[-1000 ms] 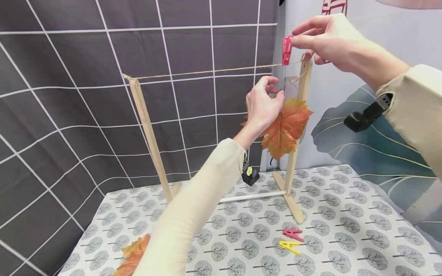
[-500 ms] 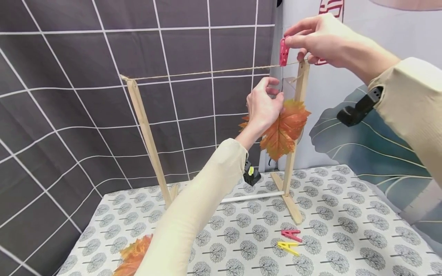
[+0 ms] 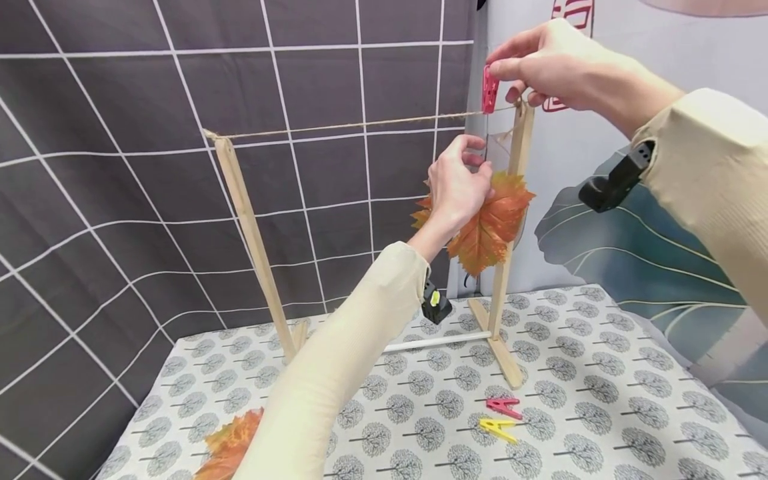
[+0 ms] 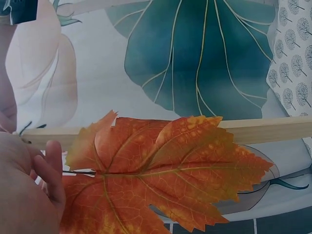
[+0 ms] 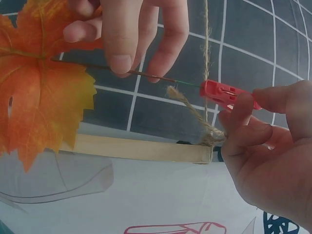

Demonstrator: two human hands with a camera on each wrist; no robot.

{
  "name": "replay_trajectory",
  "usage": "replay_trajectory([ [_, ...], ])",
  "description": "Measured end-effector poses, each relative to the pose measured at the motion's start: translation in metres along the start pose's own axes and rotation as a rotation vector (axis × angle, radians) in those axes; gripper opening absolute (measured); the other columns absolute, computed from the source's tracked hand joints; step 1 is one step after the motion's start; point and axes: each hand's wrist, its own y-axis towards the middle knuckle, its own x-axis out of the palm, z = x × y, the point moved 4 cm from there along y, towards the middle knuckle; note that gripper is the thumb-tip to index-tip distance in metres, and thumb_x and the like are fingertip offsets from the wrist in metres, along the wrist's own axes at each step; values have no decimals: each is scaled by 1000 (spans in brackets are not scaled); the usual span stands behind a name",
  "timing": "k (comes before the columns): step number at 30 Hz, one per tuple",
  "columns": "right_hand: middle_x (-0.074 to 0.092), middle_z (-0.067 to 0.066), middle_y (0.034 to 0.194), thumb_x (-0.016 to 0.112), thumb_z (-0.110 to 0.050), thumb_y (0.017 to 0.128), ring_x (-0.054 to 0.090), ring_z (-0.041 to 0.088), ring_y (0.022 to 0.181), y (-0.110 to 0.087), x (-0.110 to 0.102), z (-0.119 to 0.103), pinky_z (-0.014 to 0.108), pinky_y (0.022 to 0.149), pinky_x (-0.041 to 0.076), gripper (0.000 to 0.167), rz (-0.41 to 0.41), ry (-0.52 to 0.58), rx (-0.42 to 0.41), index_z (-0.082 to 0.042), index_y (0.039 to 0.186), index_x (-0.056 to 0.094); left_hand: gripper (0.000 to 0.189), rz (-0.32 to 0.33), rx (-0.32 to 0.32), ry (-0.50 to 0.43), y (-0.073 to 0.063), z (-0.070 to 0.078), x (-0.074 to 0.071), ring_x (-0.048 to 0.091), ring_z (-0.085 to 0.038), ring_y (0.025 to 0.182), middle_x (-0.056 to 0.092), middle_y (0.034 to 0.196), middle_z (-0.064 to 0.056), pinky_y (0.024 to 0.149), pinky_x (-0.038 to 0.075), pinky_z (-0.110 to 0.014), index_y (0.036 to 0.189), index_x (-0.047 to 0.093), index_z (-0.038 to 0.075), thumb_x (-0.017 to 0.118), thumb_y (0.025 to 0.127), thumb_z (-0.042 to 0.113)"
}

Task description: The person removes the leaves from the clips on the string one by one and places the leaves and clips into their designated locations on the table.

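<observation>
My right hand point(image 3: 564, 70) pinches a red clothespin point(image 5: 222, 93) between thumb and finger. The clothespin's tip sits on the twine line point(image 3: 360, 125), close to the right post, with the end of the leaf's stem at its mouth. Below it my left hand point(image 3: 457, 180) pinches the thin dark stem point(image 5: 165, 79). From that stem hangs an orange artificial maple leaf point(image 4: 161, 165), its face broad and veined, overlapping the right wooden post point(image 3: 503, 287). Part of the leaf is hidden behind the left hand in the head view.
A left wooden post point(image 3: 249, 233) holds the twine's other end, and a white rod point(image 3: 438, 341) joins the stand's feet. On the tree-print tablecloth point(image 3: 576, 427) lie a red clothespin point(image 3: 504, 407), a yellow clothespin point(image 3: 498, 429) and another maple leaf point(image 3: 231, 443), partly behind the left sleeve.
The head view has shifted slightly, so the stand and table items appear a little further left. Both hands keep their grips on the stem and the clothespin.
</observation>
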Motion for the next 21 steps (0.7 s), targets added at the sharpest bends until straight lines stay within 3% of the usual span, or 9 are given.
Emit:
replay_trajectory([
  [12, 54, 4, 108, 59, -30, 100, 54, 15, 80, 3, 3, 2, 19, 53, 46, 42, -40, 45, 4, -13, 138, 54, 24, 11, -7, -31, -1, -2, 0, 62, -4, 49, 69, 89, 1, 72, 46, -13, 115, 67, 11, 68, 92, 5],
  [21, 55, 5, 109, 61, -29, 99, 55, 15, 79, 4, 5, 3, 21, 52, 44, 37, -53, 102, 12, -15, 133, 57, 20, 25, -32, -19, -1, -2, 1, 61, -3, 47, 66, 82, 5, 65, 46, -14, 112, 67, 12, 68, 92, 7],
])
